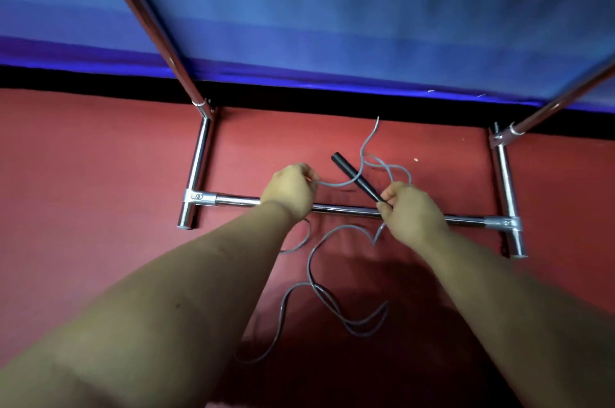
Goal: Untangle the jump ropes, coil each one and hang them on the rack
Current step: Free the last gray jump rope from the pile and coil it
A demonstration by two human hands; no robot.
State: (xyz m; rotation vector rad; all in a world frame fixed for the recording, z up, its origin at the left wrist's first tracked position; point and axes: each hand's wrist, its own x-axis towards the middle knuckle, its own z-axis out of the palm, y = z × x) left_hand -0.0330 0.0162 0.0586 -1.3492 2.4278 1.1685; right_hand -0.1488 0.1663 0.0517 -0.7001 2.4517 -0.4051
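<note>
Untangling step: both hands work one grey rope above the rack's base bar.

The left hand (290, 191) has its grip curled narrow round a stretch of the rope (311, 269); the right hand (411, 209) grips the lower end of the black handle (354, 176), which points up and away to the left. The rest of the rope lies in loose, crossing loops on the red floor (93, 174), some beyond the bar of the rack (346, 209) and more nearer the person. By my reading no coil is begun and nothing hangs yet; next the loops need drawing apart, hand over hand from the handle, without pulling a crossing tight. No containers are in view. A blue sheet (366, 14) hangs behind.
</note>
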